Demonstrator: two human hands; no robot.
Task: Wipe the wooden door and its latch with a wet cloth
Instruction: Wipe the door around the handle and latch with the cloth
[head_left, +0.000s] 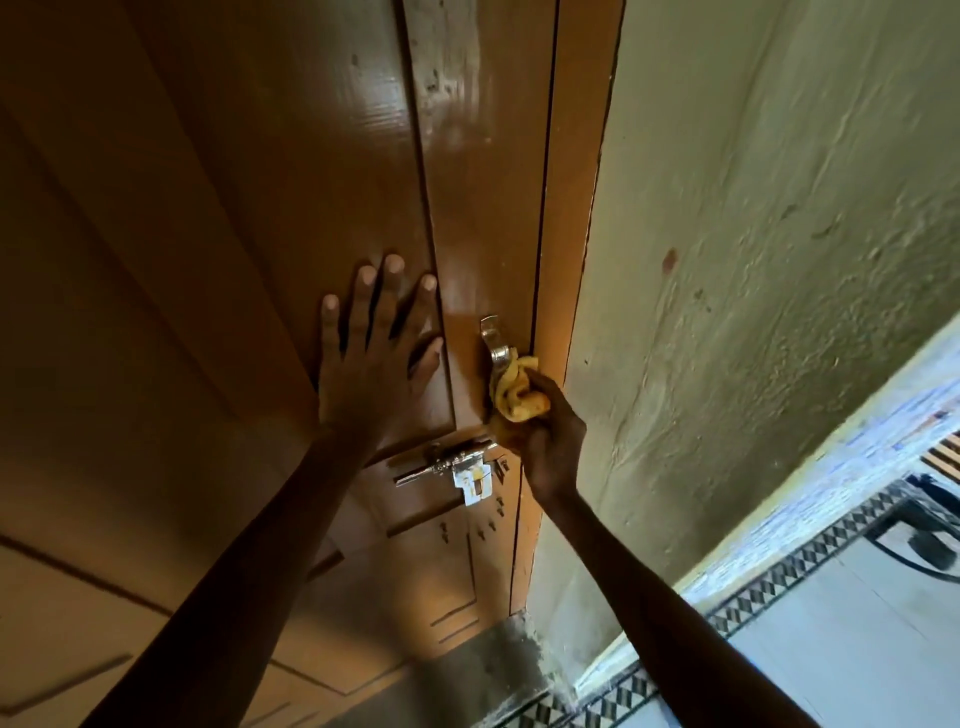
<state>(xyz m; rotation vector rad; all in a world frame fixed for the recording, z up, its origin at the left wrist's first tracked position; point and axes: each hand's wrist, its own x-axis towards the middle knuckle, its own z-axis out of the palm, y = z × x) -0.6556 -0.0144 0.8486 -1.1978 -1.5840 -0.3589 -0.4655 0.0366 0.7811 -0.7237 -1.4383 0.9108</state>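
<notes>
Both forearms reach up from the bottom edge toward the glossy brown wooden door (260, 208). I see my right hand (550, 441) clenched around a bunched yellow cloth (514, 392), pressed against the lower end of a curved silver metal handle (493, 340). That handle runs upright, its free length above the cloth. The silver sliding bolt latch (457, 467) lies just below the cloth, its axis crosswise, nearer my right hand. My left hand (374, 353) rests flat, fingers spread, left of the handle.

Glossy varnished wooden door (291, 171) — shiny metal latch (457, 467), crumpled yellow cloth (514, 392), rough plaster wall (779, 260).
</notes>
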